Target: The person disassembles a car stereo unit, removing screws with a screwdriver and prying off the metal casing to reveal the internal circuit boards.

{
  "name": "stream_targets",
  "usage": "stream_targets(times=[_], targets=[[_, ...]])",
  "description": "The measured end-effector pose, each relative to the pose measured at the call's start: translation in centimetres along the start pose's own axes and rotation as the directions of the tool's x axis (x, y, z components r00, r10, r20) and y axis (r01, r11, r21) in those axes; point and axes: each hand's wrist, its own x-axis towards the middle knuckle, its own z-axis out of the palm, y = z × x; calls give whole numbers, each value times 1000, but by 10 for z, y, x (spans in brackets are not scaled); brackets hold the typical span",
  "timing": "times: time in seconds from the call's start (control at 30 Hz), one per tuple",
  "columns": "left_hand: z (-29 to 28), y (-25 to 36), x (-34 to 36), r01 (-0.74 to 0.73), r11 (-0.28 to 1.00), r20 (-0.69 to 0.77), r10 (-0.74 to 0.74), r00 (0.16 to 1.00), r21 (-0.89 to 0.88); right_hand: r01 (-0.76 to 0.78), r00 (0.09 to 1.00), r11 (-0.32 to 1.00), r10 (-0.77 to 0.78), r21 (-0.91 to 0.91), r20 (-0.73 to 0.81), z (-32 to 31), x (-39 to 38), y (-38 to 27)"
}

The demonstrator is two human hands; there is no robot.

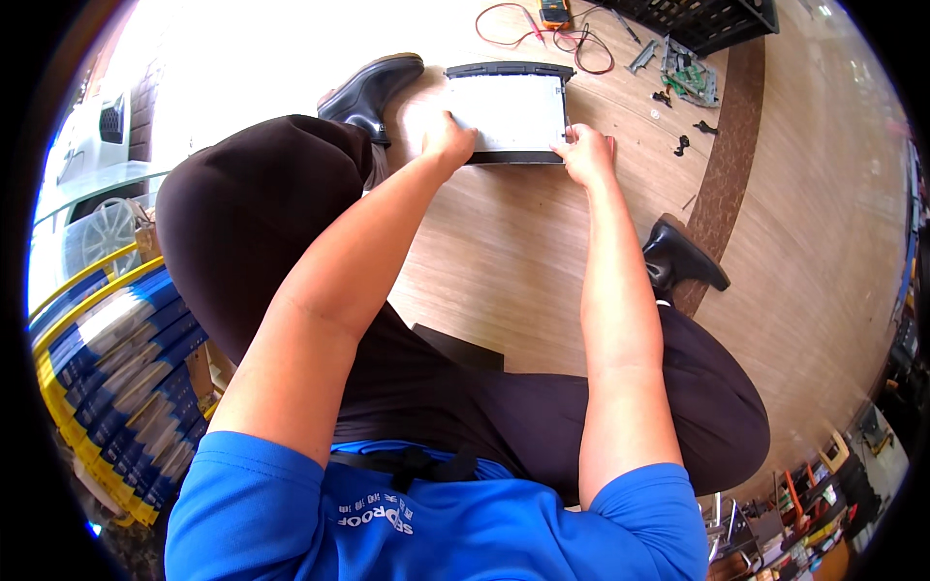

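Note:
Out in front of me, above the wood-look floor, is a flat rectangular device [518,111] with a bright, washed-out top and black edges. Its far edge carries a curved black strip. My left hand [449,145] grips its near left corner, thumb on top and fingers hidden at the side. At the near right corner my right hand [587,155] is closed on the side, with the fingertips by the edge. A small reddish piece [610,147] shows beside the right hand; I cannot make out what it is.
Beyond the device lie a yellow multimeter [555,14] with its red and black leads [584,44], a green circuit board [690,77] and small black parts [682,145]. A black crate [712,29] stands far right. My boots [373,92] flank the device. A yellow rack [73,407] of blue boxes stands left.

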Motion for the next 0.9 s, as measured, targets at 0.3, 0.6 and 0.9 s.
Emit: stream_targets(times=[0.3,0.6,0.9], targets=[[-1,-7,10,-29,999,86,27,996,32,-28,1000,997,29,-76,11,-10,-4,-15],[3,-5,10,49,998,106,-44,993,-42,-63,997,993,68,-100,45,-14,-5,-15],[3,-8,14,23,998,108,-17,994,-54,-71,996,993,76,-98,39,-13,-4,-19]])
